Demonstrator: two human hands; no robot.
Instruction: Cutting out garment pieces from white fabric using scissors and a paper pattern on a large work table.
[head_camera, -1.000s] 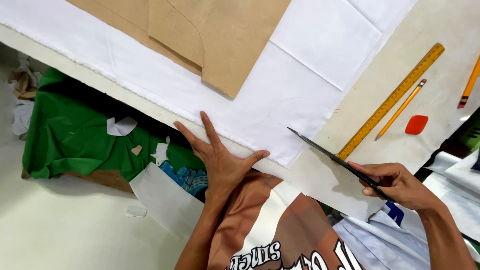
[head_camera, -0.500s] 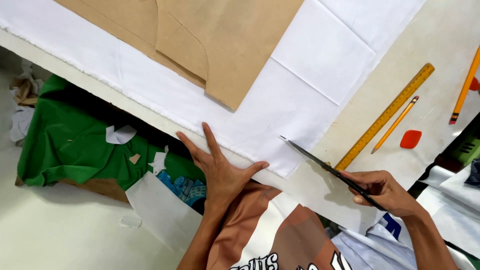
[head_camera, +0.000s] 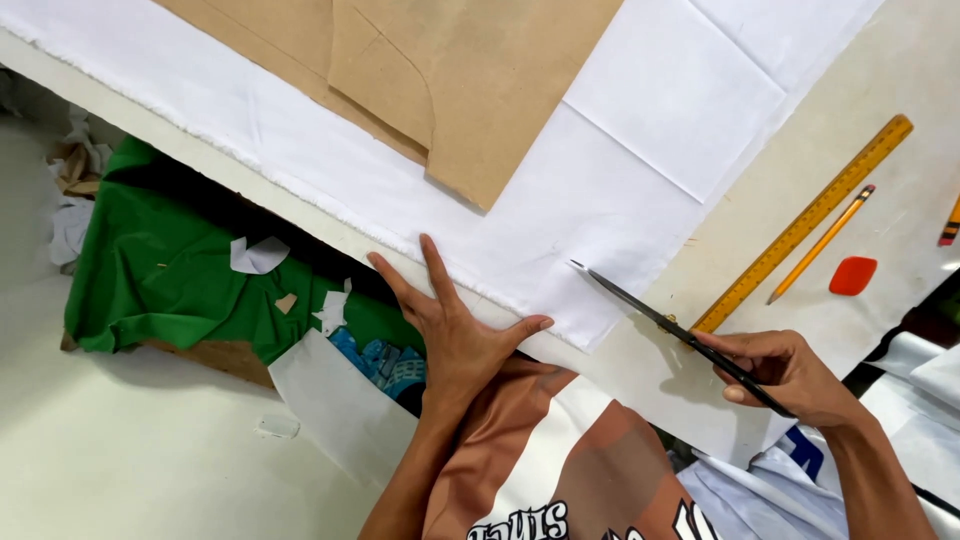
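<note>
While the left hand (head_camera: 455, 335) lies flat with fingers spread wide on the near edge of the white fabric (head_camera: 560, 200), the right hand (head_camera: 785, 370) grips black scissors (head_camera: 680, 335) whose tips just touch that cloth's corner—the cutting looks barely begun, nearly all left

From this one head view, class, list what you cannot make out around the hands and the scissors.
- Scissors handles: covered by the right hand.
- Blades open or shut: too thin to tell.
- Pencil at the right edge: cut off by the frame.
- Table edge under the left hand: hidden by the palm.
</note>
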